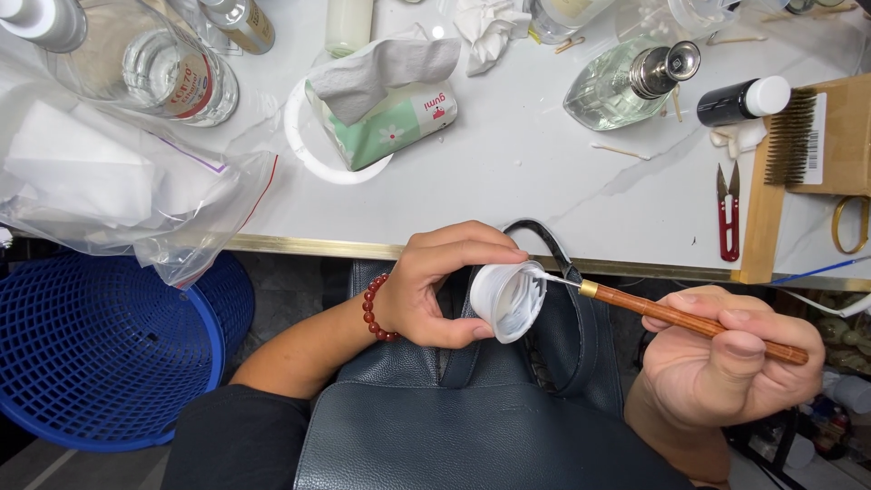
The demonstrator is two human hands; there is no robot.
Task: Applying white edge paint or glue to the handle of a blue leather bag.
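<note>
My left hand [434,286] grips a small white jar [506,300], tilted with its mouth facing right. A red bead bracelet [372,313] circles that wrist. My right hand [726,358] holds a brush with a brown wooden handle [689,322] and a gold ferrule. The brush tip rests at the jar's rim, coated in white paste. Under both hands, on my lap, lies a dark navy leather bag [472,426] with its strap looping up toward the table edge.
A white marble table [544,172] carries a tissue pack [386,113], clear glass bottles [626,82], a black bottle [739,100], red thread snips [728,213], a wire brush [794,136] and a plastic bag [109,181]. A blue mesh basket [100,354] stands at lower left.
</note>
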